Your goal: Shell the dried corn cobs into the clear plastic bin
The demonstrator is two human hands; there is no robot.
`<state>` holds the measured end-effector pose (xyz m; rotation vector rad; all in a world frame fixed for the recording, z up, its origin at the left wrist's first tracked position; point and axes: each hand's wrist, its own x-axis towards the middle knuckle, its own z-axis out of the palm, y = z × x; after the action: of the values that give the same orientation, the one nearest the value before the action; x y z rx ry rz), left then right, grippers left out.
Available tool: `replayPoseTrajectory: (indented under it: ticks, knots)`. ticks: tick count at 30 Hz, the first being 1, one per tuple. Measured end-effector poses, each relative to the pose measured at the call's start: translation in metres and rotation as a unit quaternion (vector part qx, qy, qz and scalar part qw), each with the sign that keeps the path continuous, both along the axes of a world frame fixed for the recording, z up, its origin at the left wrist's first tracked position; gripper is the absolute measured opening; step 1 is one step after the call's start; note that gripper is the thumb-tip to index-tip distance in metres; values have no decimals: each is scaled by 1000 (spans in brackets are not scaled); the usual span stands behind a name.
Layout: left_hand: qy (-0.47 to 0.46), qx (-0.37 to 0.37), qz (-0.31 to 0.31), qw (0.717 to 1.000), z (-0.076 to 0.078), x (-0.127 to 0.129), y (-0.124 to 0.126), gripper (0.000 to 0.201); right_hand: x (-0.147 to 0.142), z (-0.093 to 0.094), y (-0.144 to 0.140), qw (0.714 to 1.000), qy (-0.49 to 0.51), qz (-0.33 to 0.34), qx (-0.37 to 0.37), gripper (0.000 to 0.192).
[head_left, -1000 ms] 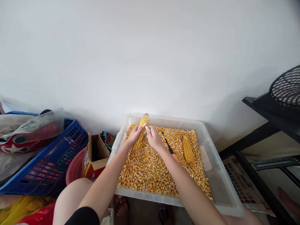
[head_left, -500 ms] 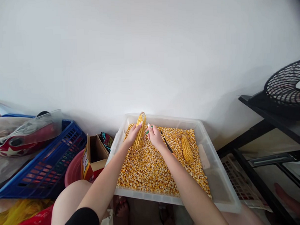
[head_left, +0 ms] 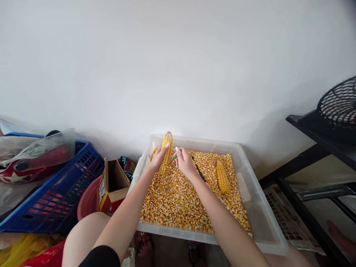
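Note:
My left hand [head_left: 157, 159] grips a yellow corn cob [head_left: 166, 150] and holds it tilted upright over a clear plastic tray [head_left: 265, 227] filled with loose corn kernels [head_left: 174, 200]. My right hand [head_left: 185, 163] holds a thin green-handled tool [head_left: 175, 155] whose tip rests against the cob's side. A second whole cob [head_left: 222, 176] lies on the kernels to the right. Beside my right wrist a dark tool with an orange handle [head_left: 200, 174] lies on the kernels.
A blue crate [head_left: 60, 192] with plastic-wrapped goods stands at the left. A red basin [head_left: 88, 201] and an open cardboard box [head_left: 114, 182] sit next to the tray. A black shelf [head_left: 316, 160] with a fan [head_left: 343, 104] is at the right. A white wall rises behind.
The cob has been turned a little more upright in my left hand. My right hand with the green tool has shifted slightly against it. The view drifted slightly.

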<state>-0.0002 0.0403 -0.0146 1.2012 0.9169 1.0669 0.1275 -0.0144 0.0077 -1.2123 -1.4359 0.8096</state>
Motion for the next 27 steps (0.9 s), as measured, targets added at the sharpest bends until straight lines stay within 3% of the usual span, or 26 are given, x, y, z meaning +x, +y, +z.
replayPoseTrajectory:
  ticks: [4, 10, 18, 27]
  knots:
    - [-35, -29, -32, 998, -1, -1, 2, 39, 0, 1, 0, 1000, 7, -23, 15, 33]
    - [-48, -24, -40, 998, -5, -1, 4, 41, -1, -2, 1, 999, 31, 26, -36, 31]
    - [-13, -35, -33, 999, -1, -3, 3, 45, 3, -5, 4, 998, 43, -39, -10, 35]
    - [-17, -30, -44, 998, 2, -1, 0, 45, -2, 5, -4, 1000, -4, 5, 19, 33]
